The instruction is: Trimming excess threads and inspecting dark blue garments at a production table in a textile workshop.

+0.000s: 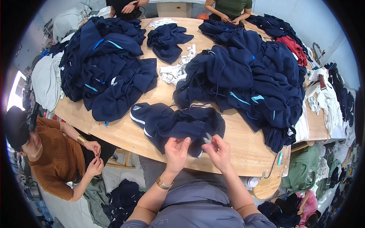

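While fabric hides it, hands [197,150] perhaps pinch a snipper [208,137].

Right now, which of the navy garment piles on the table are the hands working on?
The small navy garment at the near table edge, alone between the two big heaps. The left hand pinches its hem; the right hand holds a small metal tool against it.

Large wooden table [243,152], pale walls [323,22], bright window [15,91] at left.
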Tool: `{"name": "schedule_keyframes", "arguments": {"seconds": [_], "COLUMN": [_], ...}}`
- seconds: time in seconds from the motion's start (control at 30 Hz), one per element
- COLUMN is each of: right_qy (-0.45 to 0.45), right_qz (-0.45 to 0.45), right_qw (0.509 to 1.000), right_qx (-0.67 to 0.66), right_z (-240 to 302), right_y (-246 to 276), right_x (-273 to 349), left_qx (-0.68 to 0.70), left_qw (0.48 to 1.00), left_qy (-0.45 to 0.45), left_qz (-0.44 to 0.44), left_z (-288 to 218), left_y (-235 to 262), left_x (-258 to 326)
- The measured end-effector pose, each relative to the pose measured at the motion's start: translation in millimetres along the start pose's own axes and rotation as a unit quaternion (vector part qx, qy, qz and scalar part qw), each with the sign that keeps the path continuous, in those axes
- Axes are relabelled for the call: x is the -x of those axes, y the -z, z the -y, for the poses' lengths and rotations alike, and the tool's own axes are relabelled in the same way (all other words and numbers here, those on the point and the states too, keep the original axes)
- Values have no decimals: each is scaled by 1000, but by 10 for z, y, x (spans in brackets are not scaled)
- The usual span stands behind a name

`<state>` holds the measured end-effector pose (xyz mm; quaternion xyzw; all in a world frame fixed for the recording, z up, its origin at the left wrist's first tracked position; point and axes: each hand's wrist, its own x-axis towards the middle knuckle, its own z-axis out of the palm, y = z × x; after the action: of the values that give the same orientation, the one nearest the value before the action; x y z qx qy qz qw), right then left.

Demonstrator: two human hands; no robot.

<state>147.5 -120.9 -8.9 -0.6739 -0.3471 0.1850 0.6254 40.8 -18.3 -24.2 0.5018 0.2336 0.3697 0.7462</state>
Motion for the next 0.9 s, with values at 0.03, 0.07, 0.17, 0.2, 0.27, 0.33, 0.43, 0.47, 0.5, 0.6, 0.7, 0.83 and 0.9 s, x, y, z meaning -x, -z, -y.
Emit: {"name": "schedule_keyframes", "arguments": {"seconds": [0.03, 0.07, 0.17, 0.2, 0.27, 0.33, 0.43, 0.47, 0.5, 0.6, 0.7, 0.83, 0.9], "right_qy": [68, 124, 182, 181, 187, 193, 215, 225, 235, 243, 236, 225, 208], "right_qz": [-7, -6, 14, 11, 5, -1, -3, -6, -8, -9, -7, -3, -2], "right_qw": [989, 969, 935, 929, 923, 917, 902, 897, 892, 885, 894, 898, 904], "right_qx": [131, 215, 303, 322, 336, 349, 374, 381, 387, 396, 380, 377, 374], "right_z": [2, -4, -57, -61, -71, -73, -72, -74, -74, -68, -68, -60, -59], "right_y": [-5, -3, -4, -5, -7, -6, 7, 12, 16, 24, 23, 9, 4], "right_x": [-2, -13, -19, -22, -27, -33, -46, -49, -48, -48, -46, -60, -55], "left_qx": [-6, -6, -9, -12, -16, -4, 44, 44, 60, 81, 84, 65, 54], "left_qw": [1000, 1000, 1000, 1000, 1000, 1000, 999, 999, 998, 996, 996, 998, 998], "left_qy": [4, 4, 2, -3, -8, 4, 12, 13, 17, 21, 25, 13, 11], "left_qz": [-2, -1, -5, -2, 0, 1, 5, 6, 9, 13, 13, 16, 14], "left_z": [-2, -6, -32, -39, -38, -34, -5, -11, -23, -54, -42, -40, -31], "left_y": [9, 11, -7, -15, -15, -11, -3, -5, -9, -33, -31, -27, -23], "left_x": [6, 8, 9, 8, 6, 7, 0, -2, -5, -4, 8, 26, 31]}}
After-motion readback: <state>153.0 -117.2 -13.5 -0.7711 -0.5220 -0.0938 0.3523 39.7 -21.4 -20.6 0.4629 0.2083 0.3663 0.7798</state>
